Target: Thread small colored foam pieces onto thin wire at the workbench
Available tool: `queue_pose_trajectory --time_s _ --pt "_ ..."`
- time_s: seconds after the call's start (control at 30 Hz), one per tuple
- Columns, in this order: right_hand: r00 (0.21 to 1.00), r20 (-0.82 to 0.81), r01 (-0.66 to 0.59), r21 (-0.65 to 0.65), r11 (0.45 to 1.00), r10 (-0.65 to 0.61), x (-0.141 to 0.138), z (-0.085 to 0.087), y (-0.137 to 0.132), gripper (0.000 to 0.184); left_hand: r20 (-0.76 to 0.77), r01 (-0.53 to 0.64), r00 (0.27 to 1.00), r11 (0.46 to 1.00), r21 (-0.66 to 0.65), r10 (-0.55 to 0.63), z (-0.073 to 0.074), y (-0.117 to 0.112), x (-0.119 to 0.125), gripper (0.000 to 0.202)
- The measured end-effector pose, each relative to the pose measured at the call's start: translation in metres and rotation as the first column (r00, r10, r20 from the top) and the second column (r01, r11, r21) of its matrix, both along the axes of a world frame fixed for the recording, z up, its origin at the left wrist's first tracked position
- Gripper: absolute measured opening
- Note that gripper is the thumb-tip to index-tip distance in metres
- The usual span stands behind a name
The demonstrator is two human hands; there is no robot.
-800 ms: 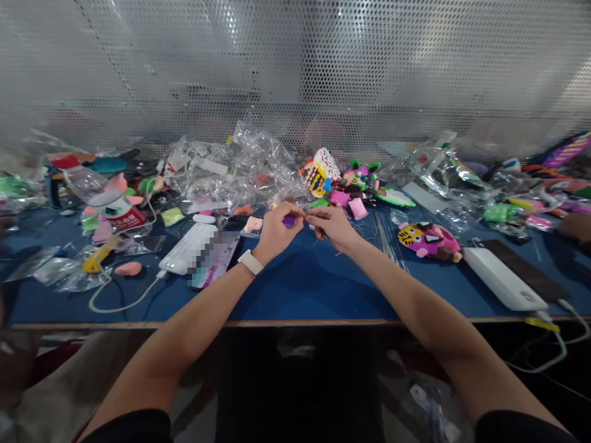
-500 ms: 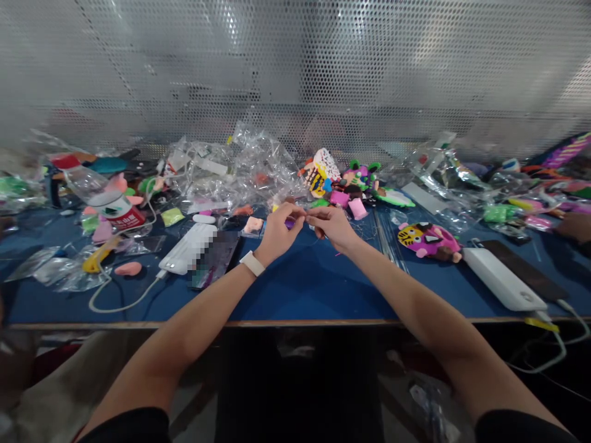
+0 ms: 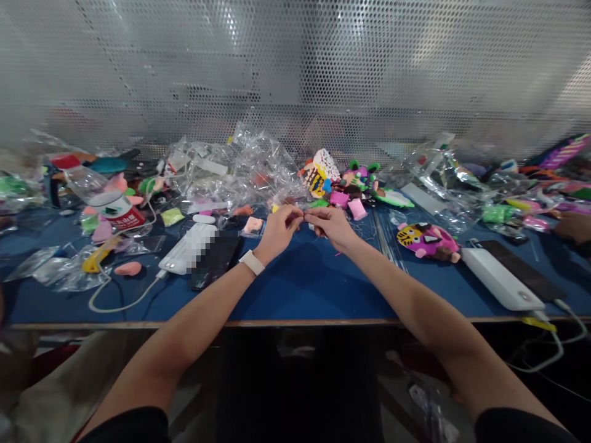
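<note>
My left hand [image 3: 279, 232] and my right hand [image 3: 333, 227] meet over the middle of the table, fingertips pinched together and almost touching. Whatever lies between the fingers is too small or hidden to make out. Just beyond them sit pink clay packets [image 3: 357, 208] and a white-and-yellow clay figure [image 3: 322, 169]. Close to my left hand is a peach clay packet [image 3: 252, 226]. A thin strand shows below my right hand.
Left of my arm lie a phone [image 3: 216, 261] and a cabled white power bank [image 3: 189, 247]. At right are a clay-covered mask [image 3: 428, 241] and another power bank [image 3: 504, 280]. Crumpled plastic bags [image 3: 258, 161] line the mesh panel [image 3: 295, 67]. Another person's hand [image 3: 574, 231] shows far right.
The purple piece that showed in my left hand is no longer visible. My fingers have shifted slightly, still pinched together. The phone's screen has gone dark.
</note>
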State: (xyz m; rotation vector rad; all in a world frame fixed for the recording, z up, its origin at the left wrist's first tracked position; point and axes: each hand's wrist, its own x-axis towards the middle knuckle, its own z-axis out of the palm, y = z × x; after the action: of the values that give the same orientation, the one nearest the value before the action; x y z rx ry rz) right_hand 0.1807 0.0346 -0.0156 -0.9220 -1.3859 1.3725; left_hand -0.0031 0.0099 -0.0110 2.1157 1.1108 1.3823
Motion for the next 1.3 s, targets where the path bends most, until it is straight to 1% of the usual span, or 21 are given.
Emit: queue_pose_trajectory --time_s 0.17,0.3,0.43,0.63,0.8,0.9,1.1,1.3 --pt "1.000 -0.010 -0.015 -0.003 1.000 0.015 -0.002 -0.001 0.002 0.034 -0.054 -0.064 0.996 0.997 0.036 0.065 0.000 -0.002 0.002 0.002" --pt "1.000 0.002 0.001 0.035 0.999 -0.001 -0.003 -0.003 0.003 0.036 -0.072 -0.111 0.991 0.993 0.050 0.114 0.001 -0.003 0.004 0.003" --pt "1.000 0.010 0.013 0.080 0.997 -0.013 -0.002 -0.002 0.003 0.036 -0.080 -0.134 0.987 0.990 0.055 0.138 0.000 -0.004 0.005 0.003" --pt "0.998 0.058 0.023 0.119 0.993 -0.030 -0.002 -0.001 0.000 0.037 -0.050 -0.132 0.990 0.991 0.038 0.134 -0.001 -0.006 0.006 0.004" --pt "0.996 0.067 0.054 0.123 0.991 -0.063 -0.002 -0.002 0.000 0.048 -0.087 -0.125 0.987 0.988 0.086 0.132 -0.002 -0.004 0.005 0.004" --pt "0.996 0.076 0.046 0.112 0.993 -0.055 -0.001 -0.002 -0.002 0.053 -0.113 -0.118 0.985 0.986 0.118 0.131 -0.003 -0.004 0.006 0.004" --pt "0.996 0.083 0.025 0.101 0.995 -0.034 0.000 0.004 -0.005 0.049 -0.191 -0.130 0.969 0.980 0.152 0.159 -0.005 -0.006 0.007 0.004" --pt "0.996 0.086 -0.021 0.097 0.995 0.012 0.000 0.008 -0.007 0.048 -0.243 -0.125 0.953 0.966 0.228 0.180 -0.006 -0.006 0.006 0.009"
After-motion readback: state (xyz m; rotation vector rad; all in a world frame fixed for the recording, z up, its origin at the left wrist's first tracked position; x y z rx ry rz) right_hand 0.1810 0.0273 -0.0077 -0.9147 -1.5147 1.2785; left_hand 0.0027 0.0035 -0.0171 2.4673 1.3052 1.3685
